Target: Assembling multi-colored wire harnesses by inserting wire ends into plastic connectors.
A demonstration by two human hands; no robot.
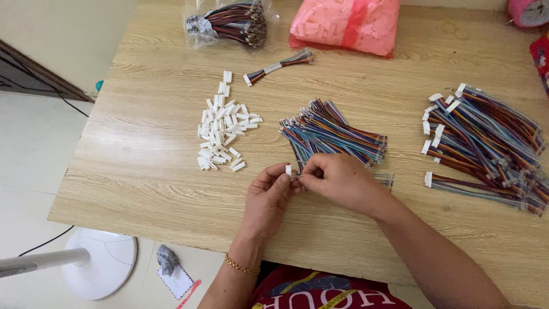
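White connector housing point(288, 169) pinched in left hand point(269, 200), right hand point(337, 180) gripping multicoloured wire bundle point(382, 179) just beside it, over wooden table point(148, 166), near loose wire pile point(331, 134).

Left hand point(271, 191) pinches a small white connector point(289, 169) at its fingertips. Right hand point(337, 180) meets it, gripping the end of a multicoloured wire bundle point(383, 181). Both rest on the wooden surface point(148, 166). Loose wire pile point(334, 134) just behind the hands. Heap of white connectors point(223, 129) to the left; finished wires point(486, 143) to the right. Pink bag point(346, 23) at far edge.
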